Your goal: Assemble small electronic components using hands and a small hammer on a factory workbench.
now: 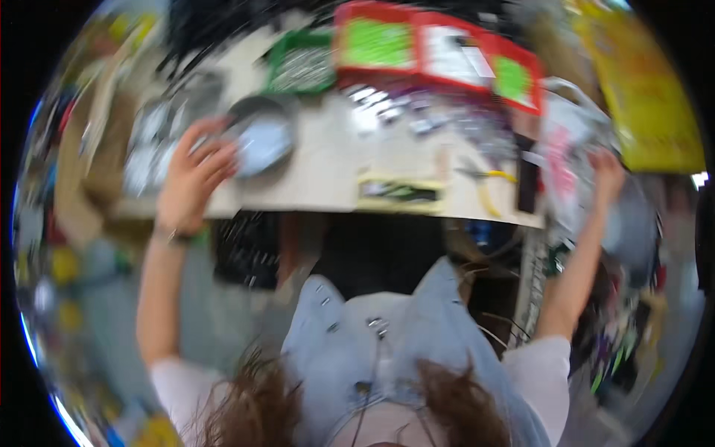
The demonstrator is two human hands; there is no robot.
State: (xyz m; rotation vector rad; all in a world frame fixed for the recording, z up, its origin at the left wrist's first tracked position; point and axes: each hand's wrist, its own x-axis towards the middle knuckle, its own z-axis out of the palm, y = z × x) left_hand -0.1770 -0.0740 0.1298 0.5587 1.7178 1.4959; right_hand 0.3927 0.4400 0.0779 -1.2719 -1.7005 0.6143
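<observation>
My left hand (pixel 188 175) is raised at the left of the table, its fingers curved and apart, next to a round dark-rimmed bowl (pixel 287 119) with something pale in it. Blur hides whether the fingertips touch the bowl; no thing shows between them. Out to the right, my right hand (pixel 608 177) is at a white plastic bag (pixel 560 138) with pink print, hanging by the table's right end. The fingers there are smeared, so their grip on the bag cannot be made out.
Along the back stand a green tray (pixel 304 63) of small metallic parts and red bins (pixel 376 71) with green and white pieces. Small shiny parts (pixel 372 104) lie before them. Yellow-handled pliers (pixel 488 190) and a dark phone-like slab (pixel 526 179) lie at right. Clear bags (pixel 149 141) sit left.
</observation>
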